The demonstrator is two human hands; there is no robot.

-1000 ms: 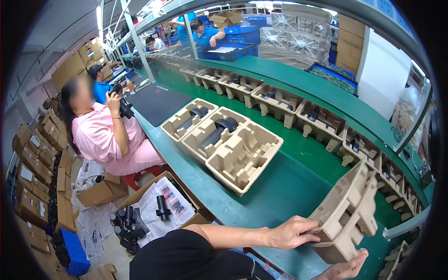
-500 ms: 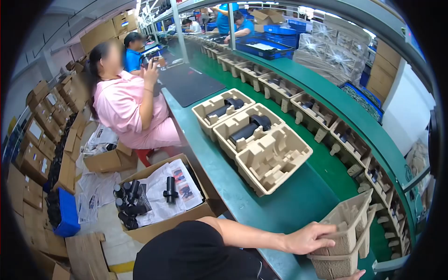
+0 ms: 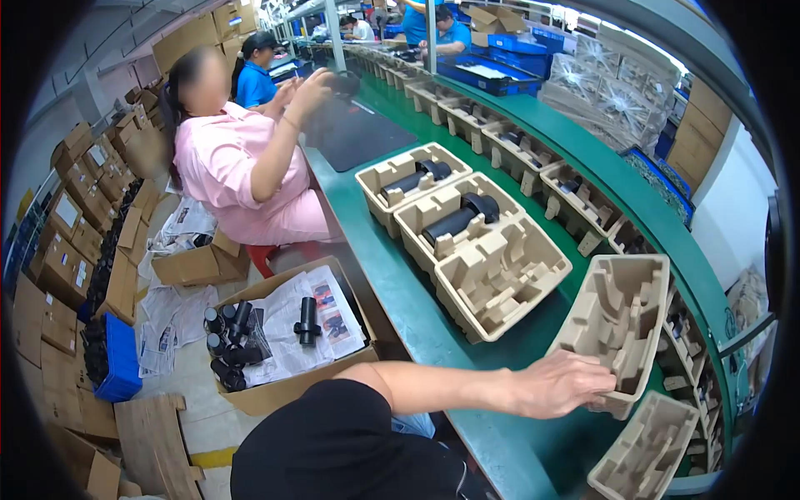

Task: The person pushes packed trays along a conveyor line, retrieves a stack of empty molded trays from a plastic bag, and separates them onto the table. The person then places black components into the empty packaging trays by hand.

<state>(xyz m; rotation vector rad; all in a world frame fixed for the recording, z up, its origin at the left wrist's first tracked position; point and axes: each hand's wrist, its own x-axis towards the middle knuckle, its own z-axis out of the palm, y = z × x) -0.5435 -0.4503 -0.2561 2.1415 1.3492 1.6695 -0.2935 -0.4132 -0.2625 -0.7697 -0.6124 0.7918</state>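
My left hand reaches across the bench with its fingers closed over the near end of a beige moulded pulp tray. The tray's shaped hollows face up with nothing in them. Just below it, a second pulp tray sits tilted at the lower right, apart from the first. My right hand is out of view. Farther up the bench, a group of pulp trays stands together; two hollows hold black tube-shaped parts, and the nearest one holds none.
A cardboard box with paper and black tubular parts stands left of the bench. A person in pink sits beside the bench, holding a dark item. Filled pulp trays line the green conveyor. A blue crate is on the floor.
The nested pulp trays have come apart: one now lies face up farther along under my left hand, the other is below it. My right hand's fingers have left view. The person in pink raised their hands.
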